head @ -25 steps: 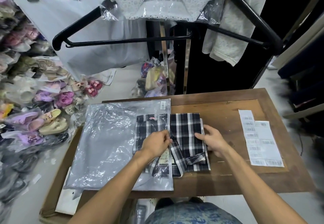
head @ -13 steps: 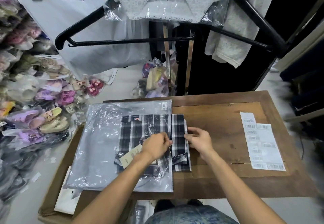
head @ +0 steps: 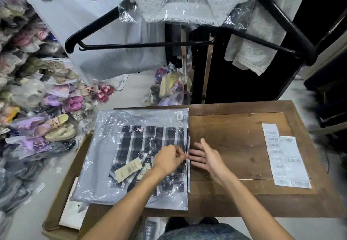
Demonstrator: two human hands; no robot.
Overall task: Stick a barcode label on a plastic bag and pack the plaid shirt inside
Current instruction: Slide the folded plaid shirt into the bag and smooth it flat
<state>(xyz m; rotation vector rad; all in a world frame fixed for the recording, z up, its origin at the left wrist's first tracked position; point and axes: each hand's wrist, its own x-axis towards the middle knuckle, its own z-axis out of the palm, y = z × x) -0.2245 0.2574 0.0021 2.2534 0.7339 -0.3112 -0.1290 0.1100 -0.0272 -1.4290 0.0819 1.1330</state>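
A clear plastic bag [head: 105, 157] lies flat on the left half of the wooden table [head: 234, 132]. A small barcode label [head: 179, 115] is stuck at its top right corner. The folded black-and-white plaid shirt [head: 148, 144], with beige hang tags [head: 128, 169], sits almost wholly inside the bag; only a thin strip shows at the bag's right mouth. My left hand [head: 169, 158] pinches the bag's open right edge. My right hand [head: 205, 156] is flat with fingers spread, its fingertips at the shirt's edge by the opening.
A strip of barcode labels [head: 285, 155] lies on the table's right side. A cardboard box [head: 62, 198] stands at the table's left. Bagged shoes [head: 47, 123] pile up on the floor at left. Black hangers [head: 142, 44] and hanging garments are above the far edge.
The shirt has slid left from half outside the bag to almost fully inside. My right hand pushed it in and has opened flat; my left hand moved to the bag's mouth.
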